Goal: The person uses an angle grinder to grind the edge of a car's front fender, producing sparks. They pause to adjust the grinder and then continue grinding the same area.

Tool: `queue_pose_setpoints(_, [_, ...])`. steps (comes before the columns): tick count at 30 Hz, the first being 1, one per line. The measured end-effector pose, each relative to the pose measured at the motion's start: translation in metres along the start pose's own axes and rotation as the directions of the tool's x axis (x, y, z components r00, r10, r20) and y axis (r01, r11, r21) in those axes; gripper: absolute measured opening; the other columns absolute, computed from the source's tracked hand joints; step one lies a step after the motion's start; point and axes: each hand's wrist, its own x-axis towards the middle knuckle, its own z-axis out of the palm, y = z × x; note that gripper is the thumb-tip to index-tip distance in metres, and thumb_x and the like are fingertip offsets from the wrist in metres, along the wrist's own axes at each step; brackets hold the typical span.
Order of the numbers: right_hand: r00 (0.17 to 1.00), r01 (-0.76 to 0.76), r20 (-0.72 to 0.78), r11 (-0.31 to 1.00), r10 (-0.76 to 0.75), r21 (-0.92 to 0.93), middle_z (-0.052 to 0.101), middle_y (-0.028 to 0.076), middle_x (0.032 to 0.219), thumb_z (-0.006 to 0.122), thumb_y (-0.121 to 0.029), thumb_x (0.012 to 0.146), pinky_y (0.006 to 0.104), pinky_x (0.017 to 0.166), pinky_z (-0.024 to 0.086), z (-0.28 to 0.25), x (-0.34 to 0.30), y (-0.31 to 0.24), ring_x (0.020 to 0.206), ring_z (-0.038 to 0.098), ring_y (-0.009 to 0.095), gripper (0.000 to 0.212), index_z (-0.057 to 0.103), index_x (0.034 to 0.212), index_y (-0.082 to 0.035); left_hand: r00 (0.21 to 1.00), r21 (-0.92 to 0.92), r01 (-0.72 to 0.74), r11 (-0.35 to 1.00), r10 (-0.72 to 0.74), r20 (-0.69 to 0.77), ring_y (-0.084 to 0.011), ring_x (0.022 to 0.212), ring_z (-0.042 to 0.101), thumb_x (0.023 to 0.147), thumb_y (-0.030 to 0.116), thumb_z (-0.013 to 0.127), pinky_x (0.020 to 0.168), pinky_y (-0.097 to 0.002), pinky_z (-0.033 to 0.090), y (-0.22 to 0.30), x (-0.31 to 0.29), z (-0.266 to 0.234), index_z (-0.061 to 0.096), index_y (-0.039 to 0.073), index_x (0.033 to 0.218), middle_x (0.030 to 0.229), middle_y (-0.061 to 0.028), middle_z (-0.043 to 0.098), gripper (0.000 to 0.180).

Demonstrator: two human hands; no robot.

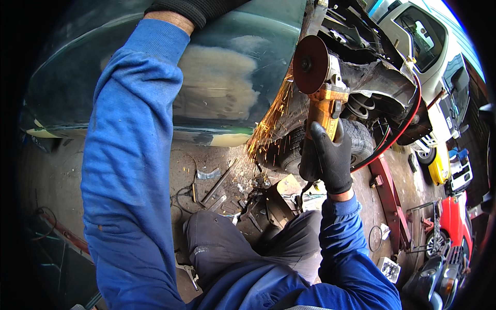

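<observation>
My right hand (326, 157), in a black glove, is wrapped around the body of a yellow-and-black angle grinder (326, 106). Its reddish-brown disc (311, 63) is raised against the bare edge beside a dark green car door panel (248, 31). Orange sparks (271, 121) stream down and to the left from there. My left hand (194, 9), also gloved in black, reaches over the top of the panel; its fingers are cut off by the upper frame edge. A sanded, beige patch (214, 82) shows on the panel below it.
Torn metal (374, 77), a coil spring (360, 106) and a tyre (356, 139) lie right of the grinder. A red hose (400, 132) curves past them. Scraps and a cardboard box (281, 199) litter the floor before my knees. A red jack-like beam (390, 204) stands right; vehicles are behind.
</observation>
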Motion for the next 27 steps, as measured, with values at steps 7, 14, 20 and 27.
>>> queue_pose_setpoints(7, [0.997,0.072,-0.018,0.997,-0.072,-0.020,0.074,0.004,0.103,0.078,-0.035,0.109,0.0312,0.075,0.059,0.0025,0.0005,-0.0024,0.085,0.072,0.013,0.042,0.068,0.133,-0.002,1.000,0.011,-0.011,1.000,0.011,0.006,-0.0406,0.118,0.076,0.109,0.044,0.072,0.109,-0.0508,0.057,-0.0010,0.0002,-0.0012,0.085,0.002,0.119,0.120,-0.0207,0.083,0.045])
queue_pose_setpoints(14, [0.998,0.064,-0.018,0.997,-0.063,0.034,0.075,0.004,0.104,0.079,-0.037,0.110,0.0310,0.076,0.059,0.0032,0.0000,-0.0040,0.086,0.072,0.012,0.043,0.068,0.133,-0.002,0.999,-0.001,-0.028,1.000,0.028,-0.020,-0.0399,0.117,0.076,0.109,0.042,0.072,0.109,-0.0503,0.058,-0.0014,0.0002,0.0024,0.085,0.002,0.117,0.118,-0.0195,0.084,0.043])
queue_pose_setpoints(20, [0.997,0.072,-0.009,0.997,-0.072,0.041,0.076,0.005,0.105,0.078,-0.036,0.110,0.0320,0.074,0.061,0.0022,0.0011,-0.0028,0.084,0.074,0.014,0.043,0.067,0.135,-0.002,1.000,-0.036,0.015,0.999,-0.014,0.018,-0.0397,0.116,0.076,0.108,0.042,0.074,0.106,-0.0502,0.059,-0.0001,-0.0001,-0.0017,0.085,0.002,0.116,0.117,-0.0193,0.084,0.042])
queue_pose_setpoints(27, [1.000,0.023,0.006,1.000,-0.023,-0.003,0.076,0.007,0.104,0.077,-0.035,0.110,0.0322,0.074,0.062,-0.0029,0.0030,-0.0027,0.084,0.076,0.015,0.044,0.066,0.137,-0.002,1.000,0.017,0.011,1.000,-0.011,-0.002,-0.0395,0.118,0.077,0.107,0.043,0.075,0.108,-0.0502,0.059,0.0005,-0.0002,-0.0017,0.085,0.003,0.118,0.118,-0.0192,0.084,0.042])
